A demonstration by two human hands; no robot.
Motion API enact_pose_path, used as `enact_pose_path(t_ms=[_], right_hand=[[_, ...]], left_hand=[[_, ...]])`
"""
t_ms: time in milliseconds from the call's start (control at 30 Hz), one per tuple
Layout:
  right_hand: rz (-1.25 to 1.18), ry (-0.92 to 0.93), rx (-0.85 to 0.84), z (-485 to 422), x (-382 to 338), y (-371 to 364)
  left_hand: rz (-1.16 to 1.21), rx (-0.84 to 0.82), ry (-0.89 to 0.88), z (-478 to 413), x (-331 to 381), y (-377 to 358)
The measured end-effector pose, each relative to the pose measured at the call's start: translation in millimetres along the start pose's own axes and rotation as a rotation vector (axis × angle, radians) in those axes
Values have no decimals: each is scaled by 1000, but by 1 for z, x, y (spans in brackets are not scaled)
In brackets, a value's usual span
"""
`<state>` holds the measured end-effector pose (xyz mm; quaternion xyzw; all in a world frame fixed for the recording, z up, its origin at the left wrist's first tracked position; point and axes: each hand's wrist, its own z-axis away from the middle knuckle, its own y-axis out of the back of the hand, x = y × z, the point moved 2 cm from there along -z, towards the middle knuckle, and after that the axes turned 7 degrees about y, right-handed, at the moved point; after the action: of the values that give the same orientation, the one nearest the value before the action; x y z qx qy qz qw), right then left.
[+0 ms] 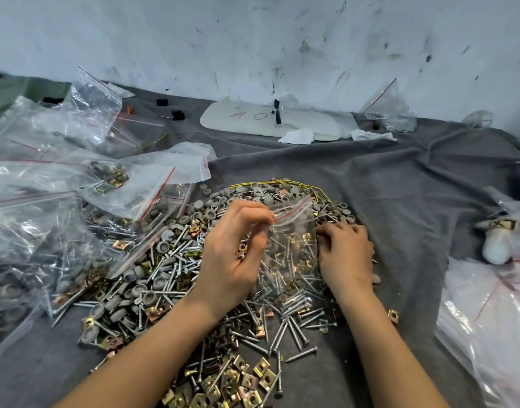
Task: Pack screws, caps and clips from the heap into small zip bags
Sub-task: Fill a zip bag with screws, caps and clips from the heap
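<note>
Beyond a spill of brass clips [241,387] and screws [294,328] on the grey-clothed surface [400,216], a person's left hand [235,245] pinches the red-striped mouth of a small zip bag [291,240] between thumb and fingers, apparently to keep it upright for loading. The right hand [345,251] digs bent fingers into the heap [170,260] just beside the bag; whether they hold anything cannot be told. Grey caps [211,213] top the heap, filled bags [46,231] pile up at left, and a scuffed white wall [253,39] stands behind.
</note>
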<state>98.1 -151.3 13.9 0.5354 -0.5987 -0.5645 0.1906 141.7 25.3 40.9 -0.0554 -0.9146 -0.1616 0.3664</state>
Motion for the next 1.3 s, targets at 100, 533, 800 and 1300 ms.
enact_pose_path(t_ms=[100, 533, 800, 1300], right_hand=[[71, -10, -10, -1, -1, 0], [-138, -36, -79, -8, 10, -6], [-57, -28, -166, -10, 10, -2], [-641, 88, 406, 4, -9, 28]], left_hand=[[3, -3, -4, 0, 1, -1], [-9, 1, -8, -1, 1, -1], [2, -3, -4, 0, -1, -1], [-34, -54, -30, -1, 0, -3]])
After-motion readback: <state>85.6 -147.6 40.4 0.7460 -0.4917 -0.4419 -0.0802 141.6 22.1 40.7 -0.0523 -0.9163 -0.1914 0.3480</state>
